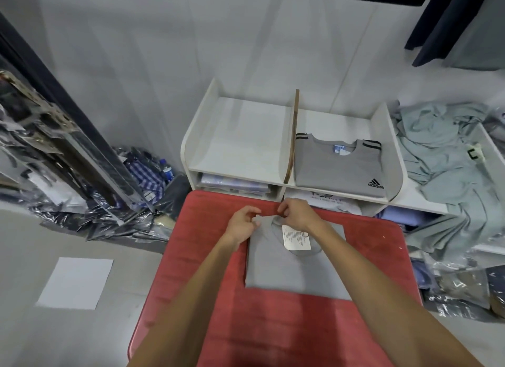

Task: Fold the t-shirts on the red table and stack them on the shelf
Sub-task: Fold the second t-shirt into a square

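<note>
We see a grey t-shirt (pixel 295 268) lying folded into a neat block in the middle of the red table (pixel 377 257). A white paper tag (pixel 296 236) sits on it just below the neck. Both hands are close together at the far edge of the shirt, by the collar. The left hand (pixel 241 224) has its fingers curled and seems to pinch the cloth there. The right hand (pixel 296 213) also has bent fingers and pinches the collar edge. Both bare arms reach across the table from the near side.

Just behind the table stands a white shelf (pixel 196 147) with a thin wooden divider (pixel 292 137) in the top. The left top part holds nothing that we can see. In the right top part lies another folded grey shirt (pixel 338 167) with black stripes on the shoulders and a small black logo. Under it are more packed clothes.

To the right lies a heap of pale green clothes (pixel 442 175). On the floor to the left are shiny plastic bags (pixel 109 216) and a white sheet (pixel 75 283).
</note>
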